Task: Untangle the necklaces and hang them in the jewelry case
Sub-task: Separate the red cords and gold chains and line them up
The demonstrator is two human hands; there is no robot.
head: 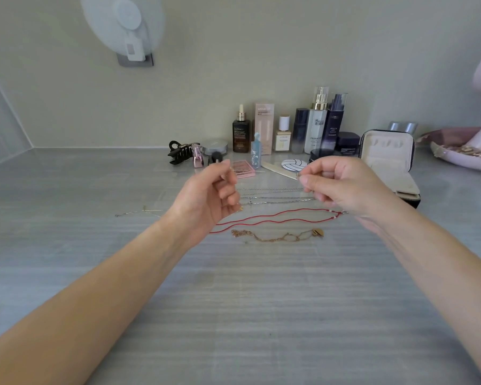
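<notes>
My left hand [208, 195] and my right hand [342, 187] are raised above the grey counter, each pinching an end of a thin silver necklace [272, 189] stretched between them. More silver chain strands [275, 200] run just below it. A red cord necklace [278, 218] lies on the counter under my hands, and a gold chain necklace [275, 237] with a pendant lies nearer to me. Another thin chain [139, 212] lies to the left. The jewelry case [386, 154] stands open behind my right hand.
Cosmetic bottles [317, 123], a black hair claw [179, 152], a compact [215, 147], a pink palette [243, 168] and a volleyball-print disc [293, 165] line the back of the counter. A pink dish [461, 159] with jewelry sits at far right.
</notes>
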